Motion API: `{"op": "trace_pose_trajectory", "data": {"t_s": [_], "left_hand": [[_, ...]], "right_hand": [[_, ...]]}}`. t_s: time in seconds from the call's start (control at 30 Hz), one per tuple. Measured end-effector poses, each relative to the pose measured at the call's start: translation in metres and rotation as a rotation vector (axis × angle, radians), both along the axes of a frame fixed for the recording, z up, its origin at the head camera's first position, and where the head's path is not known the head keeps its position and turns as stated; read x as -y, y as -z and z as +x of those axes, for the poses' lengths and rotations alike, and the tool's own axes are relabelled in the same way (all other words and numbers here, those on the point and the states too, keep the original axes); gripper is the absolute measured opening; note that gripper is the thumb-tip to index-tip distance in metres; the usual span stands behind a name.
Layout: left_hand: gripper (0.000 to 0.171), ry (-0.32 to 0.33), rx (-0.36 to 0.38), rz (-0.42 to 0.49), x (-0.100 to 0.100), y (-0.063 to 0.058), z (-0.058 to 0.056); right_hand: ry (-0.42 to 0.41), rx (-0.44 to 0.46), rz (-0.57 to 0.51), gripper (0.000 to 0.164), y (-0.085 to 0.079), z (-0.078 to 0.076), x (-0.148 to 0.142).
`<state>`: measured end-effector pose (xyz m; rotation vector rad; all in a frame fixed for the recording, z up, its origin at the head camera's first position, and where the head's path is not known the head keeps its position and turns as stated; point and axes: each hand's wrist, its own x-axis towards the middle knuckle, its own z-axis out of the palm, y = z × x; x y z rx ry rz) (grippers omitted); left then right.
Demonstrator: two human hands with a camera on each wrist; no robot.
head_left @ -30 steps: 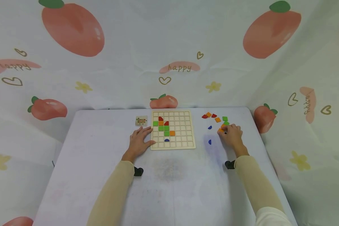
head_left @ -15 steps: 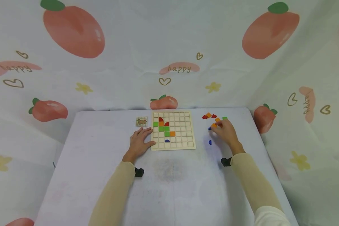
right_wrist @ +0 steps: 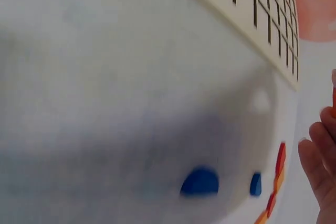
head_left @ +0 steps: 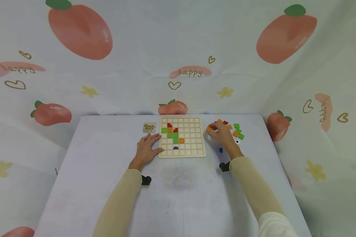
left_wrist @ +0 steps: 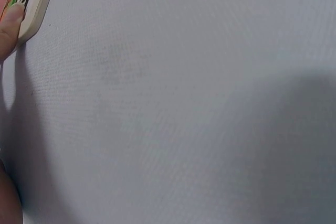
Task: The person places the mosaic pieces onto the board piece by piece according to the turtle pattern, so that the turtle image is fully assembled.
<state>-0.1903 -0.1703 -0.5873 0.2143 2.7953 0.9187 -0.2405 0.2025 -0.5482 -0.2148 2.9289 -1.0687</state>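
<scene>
My left hand rests at the left edge of a pale wooden grid board, fingers spread and thumb on the rim. In the left wrist view its thumb lies on the board's corner. Between thumb and fingers of my right hand is pinched an orange square tile, just off the board's right edge. In the right wrist view that hand's fingers show at the right border. The board holds green squares, orange squares, red quarter-circles and a blue half-circle.
Loose green tiles, an orange tile, red pieces, a blue half-circle and a white piece with a black dot lie on the right. A small pattern card is left of the board.
My right hand has picked up the orange square from the loose tiles and carried it left toward the board, uncovering the white dotted piece. The left hand stays on the board.
</scene>
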Motion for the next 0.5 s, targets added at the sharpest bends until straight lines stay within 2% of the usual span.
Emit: {"op": "trace_pose_trajectory", "data": {"t_s": [0.27, 0.5], "left_hand": [[0.072, 0.003, 0.0, -0.01, 0.001, 0.002, 0.0], [0.07, 0.002, -0.023, -0.004, 0.001, 0.002, -0.001]], "right_hand": [[-0.106, 0.076, 0.029, 0.034, 0.0, -0.006, 0.04], [-0.208, 0.042, 0.105, 0.032, -0.001, -0.011, 0.07]]}}
